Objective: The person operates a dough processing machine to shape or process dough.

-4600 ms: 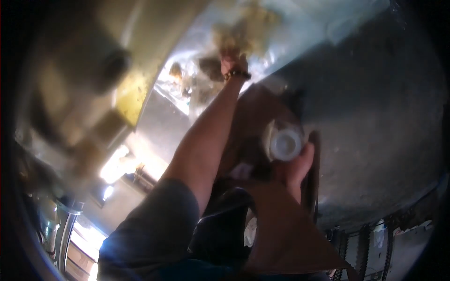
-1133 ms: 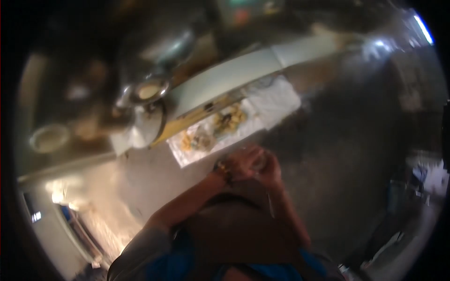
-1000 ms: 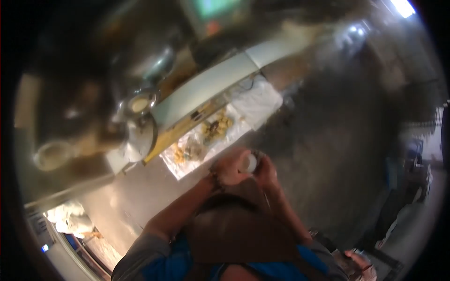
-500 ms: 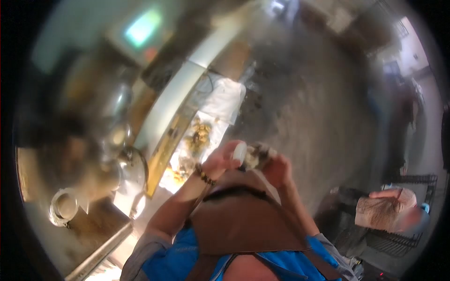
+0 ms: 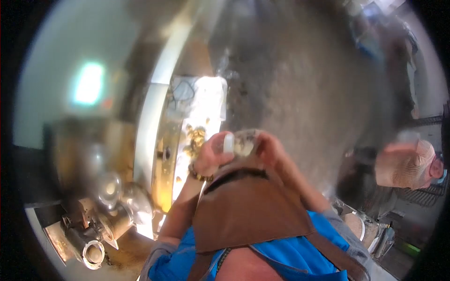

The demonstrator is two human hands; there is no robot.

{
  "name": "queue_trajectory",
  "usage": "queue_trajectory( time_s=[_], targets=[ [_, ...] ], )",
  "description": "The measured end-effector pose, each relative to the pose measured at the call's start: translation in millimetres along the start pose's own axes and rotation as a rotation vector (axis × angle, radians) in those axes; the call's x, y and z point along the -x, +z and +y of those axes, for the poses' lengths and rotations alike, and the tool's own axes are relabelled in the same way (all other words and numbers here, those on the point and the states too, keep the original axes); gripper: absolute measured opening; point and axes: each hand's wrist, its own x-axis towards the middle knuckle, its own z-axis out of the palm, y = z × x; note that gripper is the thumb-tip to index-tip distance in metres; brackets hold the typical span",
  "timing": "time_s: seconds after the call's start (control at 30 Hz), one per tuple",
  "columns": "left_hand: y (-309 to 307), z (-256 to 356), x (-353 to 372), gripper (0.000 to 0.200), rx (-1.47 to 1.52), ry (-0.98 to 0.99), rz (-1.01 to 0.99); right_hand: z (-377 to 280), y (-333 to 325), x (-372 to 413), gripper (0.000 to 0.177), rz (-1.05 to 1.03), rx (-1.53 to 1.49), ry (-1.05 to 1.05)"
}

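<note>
Grey floor (image 5: 300, 79) is seen at the upper middle of the frame. Near centre, a clear jar (image 5: 244, 145) is grasped by the right hand (image 5: 269, 149), its white lid (image 5: 228, 143) by the left hand (image 5: 212, 157). Since a second ago it has been turned from lid-towards-camera, apparently bringing its wall into view; its long axis is laid across the frame, lid leftwards. Whether the lid is loosened cannot be told. Yellowish pieces (image 5: 196, 136) are spread at centre left.

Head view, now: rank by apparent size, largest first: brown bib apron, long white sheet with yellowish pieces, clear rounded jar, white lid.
1. Brown bib apron, enlarged by nearness
2. Long white sheet, partly hidden
3. Clear rounded jar, partly hidden
4. White lid, seen nearly edge-on
</note>
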Motion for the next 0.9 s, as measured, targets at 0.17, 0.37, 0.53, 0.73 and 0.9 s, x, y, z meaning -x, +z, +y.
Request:
queue_trajectory(
  time_s=[0.17, 0.37, 0.53, 0.73, 0.9],
  targets=[
    [0, -23, -71, 0.066, -0.092, 0.005, 0.166, -48, -31, -35, 0.024, 0.214, 0.104, 0.046],
    [10, -45, -137, 0.065, -0.030, -0.105, 0.252, -67, -86, -69, 0.016, 0.349, -0.015, 0.042],
    [-9, -56, -173, 0.065, -0.047, -0.098, 0.373, -79, -119, -108, 0.015, 0.488, 0.485, -0.151],
    [-96, -85, -207, 0.058, -0.324, -0.028, 0.617, -86, -132, -169, 0.020, 0.435, 0.495, -0.083],
    [-220, -153, -261, 0.060, -0.445, -0.159, 0.798, -17, -190, -232, 0.022, 0.386, 0.711, -0.023]
  ],
)
